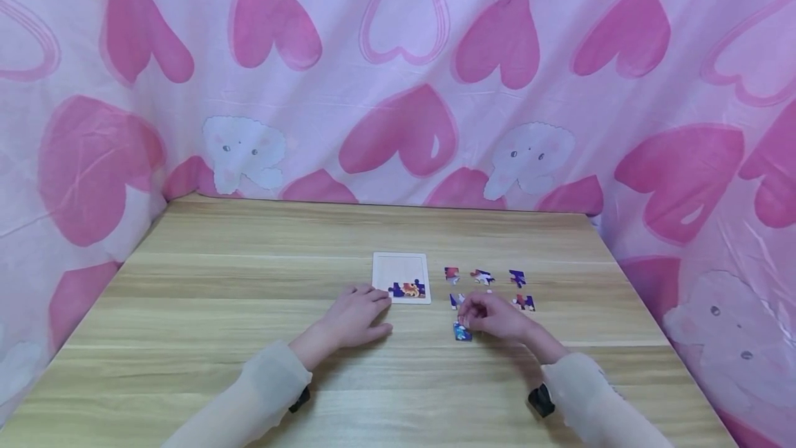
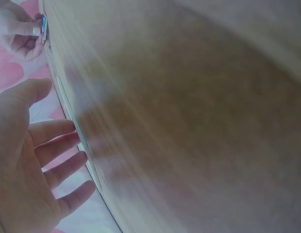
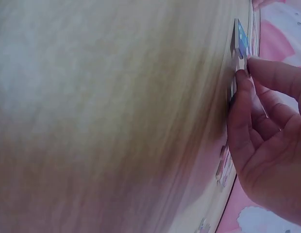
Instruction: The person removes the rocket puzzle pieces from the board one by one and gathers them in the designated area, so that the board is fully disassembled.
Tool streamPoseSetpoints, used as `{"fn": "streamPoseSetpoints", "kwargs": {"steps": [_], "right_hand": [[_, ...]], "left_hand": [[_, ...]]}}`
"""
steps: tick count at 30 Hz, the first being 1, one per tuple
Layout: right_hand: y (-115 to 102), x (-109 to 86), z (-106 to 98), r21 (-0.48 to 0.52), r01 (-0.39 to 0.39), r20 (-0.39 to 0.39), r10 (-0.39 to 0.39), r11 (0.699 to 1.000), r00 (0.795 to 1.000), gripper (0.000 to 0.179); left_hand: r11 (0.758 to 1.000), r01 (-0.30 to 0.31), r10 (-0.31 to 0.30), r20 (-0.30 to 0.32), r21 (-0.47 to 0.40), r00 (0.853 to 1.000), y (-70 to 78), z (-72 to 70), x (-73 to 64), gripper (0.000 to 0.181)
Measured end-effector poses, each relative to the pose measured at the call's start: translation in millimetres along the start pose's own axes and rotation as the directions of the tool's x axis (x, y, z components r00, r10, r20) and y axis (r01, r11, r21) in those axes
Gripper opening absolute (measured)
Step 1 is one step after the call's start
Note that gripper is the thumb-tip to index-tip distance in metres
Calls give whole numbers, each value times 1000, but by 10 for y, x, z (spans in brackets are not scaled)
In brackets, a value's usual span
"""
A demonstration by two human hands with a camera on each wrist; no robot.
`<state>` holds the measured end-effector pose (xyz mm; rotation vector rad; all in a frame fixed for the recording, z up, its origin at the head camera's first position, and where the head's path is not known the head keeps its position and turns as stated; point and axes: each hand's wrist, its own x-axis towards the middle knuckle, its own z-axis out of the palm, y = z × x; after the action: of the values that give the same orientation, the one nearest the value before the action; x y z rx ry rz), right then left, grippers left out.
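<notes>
A white puzzle tray (image 1: 398,268) lies on the wooden table (image 1: 249,261), with a few joined pieces (image 1: 408,289) in its lower right corner. My left hand (image 1: 385,311) rests flat beside the tray's lower left corner; in the left wrist view its fingers (image 2: 53,145) are straight and hold nothing. My right hand (image 1: 465,320) pinches a blue puzzle piece (image 1: 462,332) against the table, right of the tray. In the right wrist view the thumb and a finger of my right hand (image 3: 246,70) hold that piece (image 3: 241,39) by its edge.
Several loose pieces lie right of the tray, among them one (image 1: 452,274) at the far left of the row, one (image 1: 517,278) at the far right, and one (image 1: 524,302) beside my right hand. A pink heart-print cloth (image 1: 398,88) walls in the table on three sides.
</notes>
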<state>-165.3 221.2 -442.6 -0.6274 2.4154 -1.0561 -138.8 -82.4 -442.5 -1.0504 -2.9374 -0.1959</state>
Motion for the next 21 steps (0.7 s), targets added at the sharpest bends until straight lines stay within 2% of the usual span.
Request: {"fn": "streamPoseSetpoints", "kwargs": {"steps": [10, 17, 21], "right_hand": [[-72, 1, 42, -106, -20, -35, 16, 994, 999, 15], [-107, 17, 16, -109, -31, -64, 24, 994, 998, 12], [-192, 148, 3, -91, -18, -107, 8, 996, 994, 12]], "left_hand": [[1000, -1, 1, 0, 1, 1000, 5, 3, -1, 52], [1000, 2, -2, -3, 0, 1000, 5, 7, 6, 52], [1000, 2, -2, -11, -4, 1000, -5, 22, 11, 51]]}}
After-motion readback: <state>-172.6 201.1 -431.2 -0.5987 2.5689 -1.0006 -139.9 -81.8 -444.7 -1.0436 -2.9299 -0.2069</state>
